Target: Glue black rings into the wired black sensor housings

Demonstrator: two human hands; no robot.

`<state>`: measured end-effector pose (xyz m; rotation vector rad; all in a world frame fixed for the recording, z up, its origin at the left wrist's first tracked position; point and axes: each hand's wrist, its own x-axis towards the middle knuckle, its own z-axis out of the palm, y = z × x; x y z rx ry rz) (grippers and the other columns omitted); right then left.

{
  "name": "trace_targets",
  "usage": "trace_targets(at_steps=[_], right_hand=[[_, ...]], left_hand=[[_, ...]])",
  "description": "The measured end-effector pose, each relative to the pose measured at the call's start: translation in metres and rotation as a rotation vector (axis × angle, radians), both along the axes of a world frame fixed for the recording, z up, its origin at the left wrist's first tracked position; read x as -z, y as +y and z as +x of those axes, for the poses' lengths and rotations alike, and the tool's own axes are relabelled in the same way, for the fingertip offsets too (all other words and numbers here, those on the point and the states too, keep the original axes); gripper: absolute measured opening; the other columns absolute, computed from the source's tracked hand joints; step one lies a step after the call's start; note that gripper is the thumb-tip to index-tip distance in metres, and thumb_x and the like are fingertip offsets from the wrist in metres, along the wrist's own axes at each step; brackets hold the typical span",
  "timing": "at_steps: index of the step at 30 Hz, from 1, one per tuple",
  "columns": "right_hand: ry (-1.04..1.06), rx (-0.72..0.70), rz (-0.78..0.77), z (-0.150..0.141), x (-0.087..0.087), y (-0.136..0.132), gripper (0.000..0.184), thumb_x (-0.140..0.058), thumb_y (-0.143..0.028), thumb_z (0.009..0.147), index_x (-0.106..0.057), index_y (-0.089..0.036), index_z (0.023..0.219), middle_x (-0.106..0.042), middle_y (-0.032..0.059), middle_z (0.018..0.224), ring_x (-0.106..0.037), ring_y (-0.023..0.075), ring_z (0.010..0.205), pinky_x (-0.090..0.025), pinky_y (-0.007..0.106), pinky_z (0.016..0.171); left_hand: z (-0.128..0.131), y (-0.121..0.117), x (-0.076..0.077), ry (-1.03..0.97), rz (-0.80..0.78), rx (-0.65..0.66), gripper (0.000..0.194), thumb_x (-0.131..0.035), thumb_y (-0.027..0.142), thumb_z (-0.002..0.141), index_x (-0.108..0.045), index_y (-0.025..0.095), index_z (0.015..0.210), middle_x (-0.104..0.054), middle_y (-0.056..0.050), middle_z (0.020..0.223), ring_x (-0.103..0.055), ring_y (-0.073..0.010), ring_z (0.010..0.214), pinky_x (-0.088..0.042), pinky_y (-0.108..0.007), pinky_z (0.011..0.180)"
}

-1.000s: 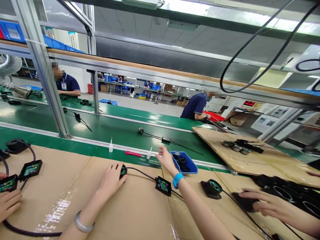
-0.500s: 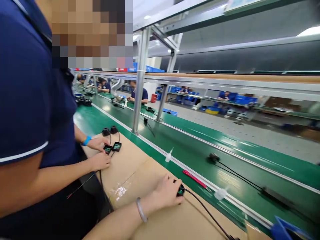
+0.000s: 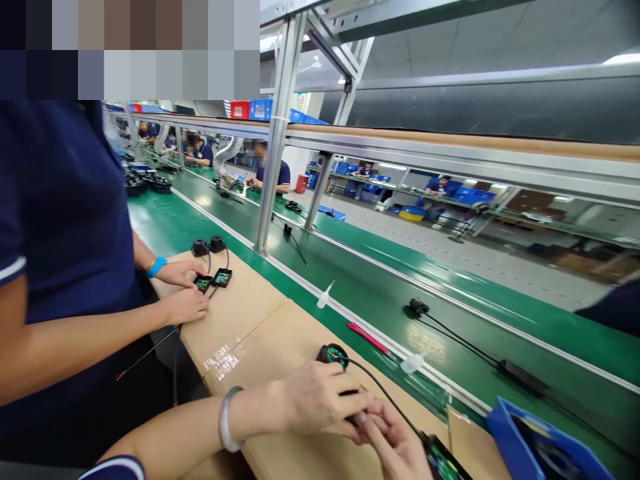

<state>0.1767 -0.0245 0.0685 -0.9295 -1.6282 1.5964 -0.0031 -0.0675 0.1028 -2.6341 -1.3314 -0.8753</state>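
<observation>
My left hand [image 3: 323, 400], with a pale bangle at its wrist, is closed at the fingertips on a small black part [image 3: 358, 419]. My right hand [image 3: 395, 443] meets it there, thumb and fingers pinched on the same part, which is mostly hidden. Just beyond my left hand lies a round black housing [image 3: 334, 355] with a green circuit board inside. Its black cable [image 3: 385, 387] runs past my right hand to a black box [image 3: 443, 460] holding a green circuit board, partly cut off by the frame's bottom edge.
Cardboard [image 3: 260, 317] covers the bench. Red tweezers [image 3: 373, 340] and two clear dropper bottles [image 3: 325, 295] lie along the rail. A blue bin [image 3: 545, 440] stands at right. At left, a co-worker's hands [image 3: 185, 303] hold a small black box. A cabled device [image 3: 419, 307] lies on the green belt.
My left hand has come off the round housing and moved nearer to me. My right hand has entered the view and joined it. The view has shifted slightly.
</observation>
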Motion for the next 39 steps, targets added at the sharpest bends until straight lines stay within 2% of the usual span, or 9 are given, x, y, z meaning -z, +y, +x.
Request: trace_targets(at_steps=[3, 7, 10, 15, 18, 23, 29, 34, 39], right_hand=[[-0.081, -0.045, 0.122, -0.013, 0.002, 0.003, 0.04, -0.065, -0.059, 0.082, -0.063, -0.019, 0.081, -0.063, 0.0021, 0.066, -0.061, 0.0181, 0.062, -0.05, 0.028, 0.061], [-0.409, 0.044, 0.617, -0.025, -0.007, 0.039, 0.043, -0.072, -0.046, 0.076, -0.065, -0.019, 0.109, -0.068, 0.0143, 0.114, -0.06, 0.0343, 0.108, -0.049, 0.048, 0.093], [-0.617, -0.061, 0.697, -0.042, -0.015, 0.068, 0.056, -0.076, -0.031, 0.072, -0.06, -0.018, 0.124, -0.061, 0.0159, 0.131, -0.056, 0.0355, 0.119, -0.045, 0.05, 0.1], [-0.614, -0.168, 0.644, -0.048, -0.015, 0.068, 0.037, -0.077, -0.026, 0.073, -0.067, -0.021, 0.109, -0.072, 0.0077, 0.108, -0.068, 0.0282, 0.1, -0.053, 0.039, 0.086], [-0.586, -0.202, 0.632, -0.032, -0.013, 0.043, 0.042, -0.079, -0.024, 0.072, -0.066, -0.021, 0.112, -0.072, 0.0067, 0.111, -0.068, 0.0259, 0.099, -0.054, 0.037, 0.086], [-0.511, -0.187, 0.74, 0.002, -0.012, 0.014, 0.067, -0.089, -0.021, 0.063, -0.058, -0.019, 0.122, -0.067, 0.0101, 0.121, -0.064, 0.0269, 0.111, -0.054, 0.04, 0.094], [-0.426, 0.026, 0.951, 0.022, 0.004, 0.009, 0.013, -0.055, -0.018, 0.095, -0.059, -0.021, 0.107, -0.069, 0.0048, 0.095, -0.068, 0.0206, 0.084, -0.057, 0.033, 0.071], [-0.355, 0.093, 0.991, 0.02, 0.009, 0.0, 0.014, -0.047, -0.015, 0.099, -0.06, -0.02, 0.098, -0.067, 0.003, 0.083, -0.065, 0.0164, 0.072, -0.053, 0.028, 0.063], [-0.281, 0.11, 1.002, 0.02, 0.006, -0.009, 0.013, -0.05, -0.012, 0.097, -0.06, -0.02, 0.093, -0.067, 0.0028, 0.081, -0.064, 0.0151, 0.072, -0.052, 0.026, 0.063]], left_hand=[[-0.013, -0.015, 0.002, -0.171, -0.096, -0.076, 0.036, -0.065, 0.032, 0.089, -0.065, 0.014, 0.12, -0.071, -0.011, 0.106, -0.068, -0.0223, 0.09, -0.056, -0.031, 0.083], [-0.05, -0.012, -0.005, -0.76, -0.369, -0.323, 0.034, -0.066, 0.02, 0.078, -0.072, 0.018, 0.111, -0.065, -0.009, 0.107, -0.066, -0.0202, 0.091, -0.055, -0.032, 0.088], [-0.072, -0.002, -0.007, -0.937, -0.48, -0.35, 0.04, -0.06, 0.028, 0.084, -0.068, 0.016, 0.121, -0.065, -0.01, 0.105, -0.067, -0.0208, 0.09, -0.057, -0.034, 0.084], [-0.073, -0.002, -0.003, -0.971, -0.604, -0.259, 0.044, -0.058, 0.038, 0.088, -0.067, 0.016, 0.125, -0.072, -0.012, 0.104, -0.068, -0.0228, 0.093, -0.058, -0.037, 0.086], [-0.061, -0.009, -0.003, -0.909, -0.646, -0.187, 0.034, -0.059, 0.037, 0.09, -0.073, 0.02, 0.117, -0.071, -0.011, 0.115, -0.066, -0.0232, 0.106, -0.055, -0.037, 0.095], [-0.038, -0.013, -0.001, -0.761, -0.64, -0.078, 0.028, -0.059, 0.029, 0.09, -0.074, 0.023, 0.114, -0.071, -0.008, 0.105, -0.068, -0.0196, 0.1, -0.056, -0.034, 0.09], [-0.022, -0.01, 0.013, -0.617, -0.396, -0.114, 0.03, -0.068, 0.011, 0.076, -0.075, 0.021, 0.104, -0.068, -0.011, 0.119, -0.067, -0.0223, 0.11, -0.055, -0.037, 0.098], [-0.022, -0.007, 0.022, -0.529, -0.297, -0.009, 0.024, -0.07, 0.01, 0.077, -0.077, 0.019, 0.097, -0.069, -0.013, 0.123, -0.068, -0.0246, 0.112, -0.052, -0.041, 0.105], [-0.027, -0.002, 0.029, -0.553, -0.362, 0.049, 0.022, -0.073, 0.011, 0.077, -0.08, 0.022, 0.094, -0.07, -0.012, 0.123, -0.068, -0.0253, 0.113, -0.054, -0.039, 0.102]])
